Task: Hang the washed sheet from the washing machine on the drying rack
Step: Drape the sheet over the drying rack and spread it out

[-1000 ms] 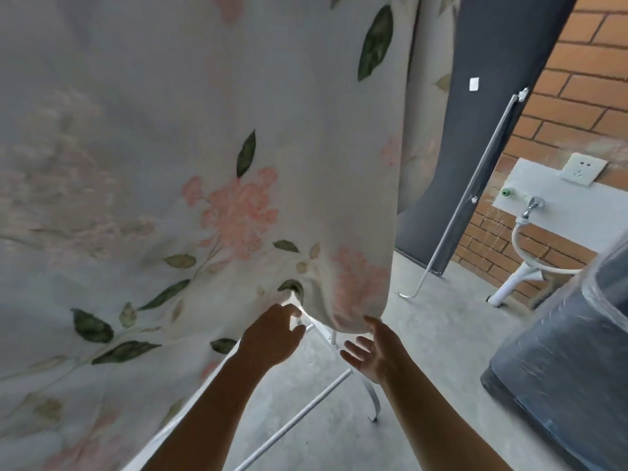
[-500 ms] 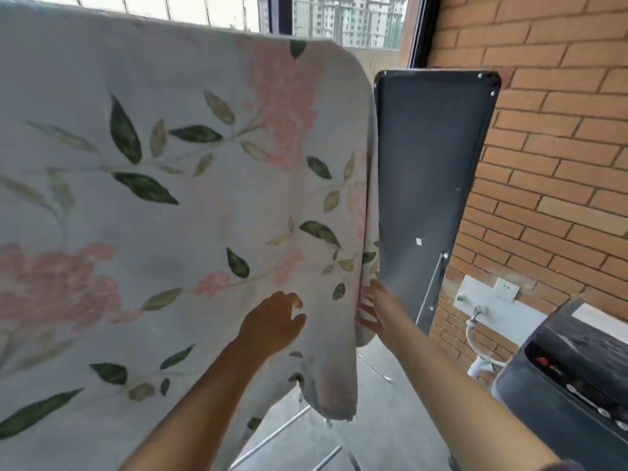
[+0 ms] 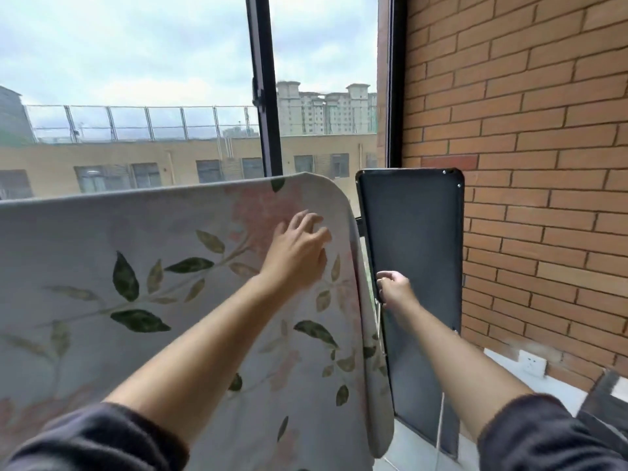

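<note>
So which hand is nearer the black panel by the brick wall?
Right. The right hand overlaps the black panel at its left edge; the left hand rests on the sheet, further left.

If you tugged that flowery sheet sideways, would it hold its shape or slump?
Probably slump: the sheet drapes softly and rounds off at its top corner. Hanging flat and freshly washed, it is likely heavy. Pushed by the left hand, it might slide sideways.
</note>
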The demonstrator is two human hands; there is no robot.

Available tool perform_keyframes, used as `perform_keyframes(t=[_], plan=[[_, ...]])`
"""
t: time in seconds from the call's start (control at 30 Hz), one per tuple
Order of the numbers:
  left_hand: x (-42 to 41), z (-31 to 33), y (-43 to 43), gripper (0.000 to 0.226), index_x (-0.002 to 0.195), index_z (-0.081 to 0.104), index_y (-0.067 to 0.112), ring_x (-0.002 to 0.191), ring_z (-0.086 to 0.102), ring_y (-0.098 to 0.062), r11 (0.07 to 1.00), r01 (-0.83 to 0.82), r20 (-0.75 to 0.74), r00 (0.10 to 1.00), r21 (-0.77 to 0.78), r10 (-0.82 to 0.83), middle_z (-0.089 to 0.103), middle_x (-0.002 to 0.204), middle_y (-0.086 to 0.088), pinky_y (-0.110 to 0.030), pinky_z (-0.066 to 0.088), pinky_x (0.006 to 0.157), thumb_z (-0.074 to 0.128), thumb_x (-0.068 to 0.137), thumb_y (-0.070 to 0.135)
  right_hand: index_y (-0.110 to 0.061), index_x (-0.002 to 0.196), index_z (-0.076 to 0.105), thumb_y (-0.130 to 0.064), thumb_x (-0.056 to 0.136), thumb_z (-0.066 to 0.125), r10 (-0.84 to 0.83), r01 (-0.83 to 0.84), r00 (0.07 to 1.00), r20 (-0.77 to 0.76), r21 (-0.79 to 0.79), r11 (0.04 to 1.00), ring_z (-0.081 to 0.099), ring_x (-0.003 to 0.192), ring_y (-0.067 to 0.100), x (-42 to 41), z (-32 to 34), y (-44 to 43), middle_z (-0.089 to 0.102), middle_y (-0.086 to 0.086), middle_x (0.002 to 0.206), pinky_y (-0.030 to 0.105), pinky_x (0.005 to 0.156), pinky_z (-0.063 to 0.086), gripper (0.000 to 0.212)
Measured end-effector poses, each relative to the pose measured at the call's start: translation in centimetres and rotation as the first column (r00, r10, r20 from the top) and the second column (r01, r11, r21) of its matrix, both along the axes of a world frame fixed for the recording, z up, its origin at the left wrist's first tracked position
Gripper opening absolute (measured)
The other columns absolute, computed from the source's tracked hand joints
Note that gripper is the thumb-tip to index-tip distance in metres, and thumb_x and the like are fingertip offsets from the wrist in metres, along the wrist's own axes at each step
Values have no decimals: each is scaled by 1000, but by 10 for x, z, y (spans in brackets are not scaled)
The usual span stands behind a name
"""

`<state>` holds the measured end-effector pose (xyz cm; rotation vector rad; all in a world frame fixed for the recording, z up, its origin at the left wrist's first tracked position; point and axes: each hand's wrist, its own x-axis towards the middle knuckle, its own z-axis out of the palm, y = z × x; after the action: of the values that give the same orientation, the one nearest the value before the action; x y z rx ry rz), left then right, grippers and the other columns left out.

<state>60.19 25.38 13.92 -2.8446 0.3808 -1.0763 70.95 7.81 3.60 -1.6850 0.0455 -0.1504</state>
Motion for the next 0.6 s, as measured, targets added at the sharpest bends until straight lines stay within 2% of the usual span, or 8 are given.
perform_keyframes(t=[0.1, 0.17, 0.23, 0.3, 0.37, 0.43, 0.53, 0.6], plan=[[38, 27, -13, 45, 135, 43, 24, 145, 8, -23, 991, -115, 103, 989, 73, 107, 20, 154, -5, -54, 4, 116, 49, 90, 26, -17, 98, 62, -8, 93, 40, 82, -76, 996, 43, -119, 990, 48, 63, 12, 42, 5, -9, 63, 6, 97, 21, 53, 36, 24], [62, 41, -19, 53, 143, 31, 25, 146, 7, -24, 974, -213, 135, 970, 75, 202, 16, 155, -6, -55, -2, 115, 46, 92, 32, -16, 115, 58, -15, 95, 49, 255, -240, 964, 75, -160, 957, 53, 75, 14, 65, 11, -13, 63, 7, 106, 21, 56, 39, 22], [82, 50, -25, 54, 143, 26, 23, 142, 18, -26, 949, -314, 116, 944, 17, 310, 27, 150, -8, -54, 5, 114, 42, 93, 37, -24, 128, 49, -45, 80, 68, 530, -513, 845, 68, -175, 840, 58, 93, 12, 82, 21, -14, 63, -1, 116, 23, 69, 45, 56], [104, 56, -32, 46, 136, 37, 20, 128, 35, -27, 910, -414, 143, 900, -21, 413, 44, 134, -8, -49, 21, 108, 38, 94, 39, -39, 125, 47, -70, 49, 76, 723, -711, 690, 35, -151, 687, 61, 105, 9, 113, 27, -14, 64, -12, 118, 31, 83, 48, 87], [111, 57, -30, 35, 119, 50, 15, 112, 45, -28, 889, -452, 207, 866, -66, 456, 54, 116, -8, -44, 29, 97, 36, 95, 37, -37, 118, 57, -69, 40, 81, 818, -810, 576, -4, -137, 570, 63, 102, 9, 131, 30, -7, 69, -10, 109, 34, 87, 49, 87], [117, 55, -28, 32, 101, 56, 13, 97, 51, -28, 879, -467, 311, 825, -96, 472, 59, 100, -9, -42, 33, 87, 34, 93, 34, -23, 104, 67, -66, 36, 84, 864, -851, 503, 11, -169, 498, 66, 86, 7, 145, 31, -5, 72, -9, 92, 26, 76, 53, 82], [119, 51, -24, 37, 91, 58, 12, 86, 54, -29, 869, -484, 383, 788, -101, 482, 61, 90, -7, -40, 36, 79, 28, 89, 35, -9, 92, 70, -61, 40, 84, 884, -845, 461, 79, -265, 464, 60, 63, 0, 165, 40, -15, 69, -11, 73, 14, 56, 43, 74], [122, 50, -24, 38, 92, 58, 13, 87, 54, -29, 865, -493, 388, 782, -94, 488, 61, 91, -7, -41, 36, 79, 27, 90, 35, 0, 89, 69, -57, 50, 82, 870, -805, 472, 144, -333, 492, 51, 57, 1, 182, 57, -28, 64, -7, 69, 15, 53, 36, 70]])
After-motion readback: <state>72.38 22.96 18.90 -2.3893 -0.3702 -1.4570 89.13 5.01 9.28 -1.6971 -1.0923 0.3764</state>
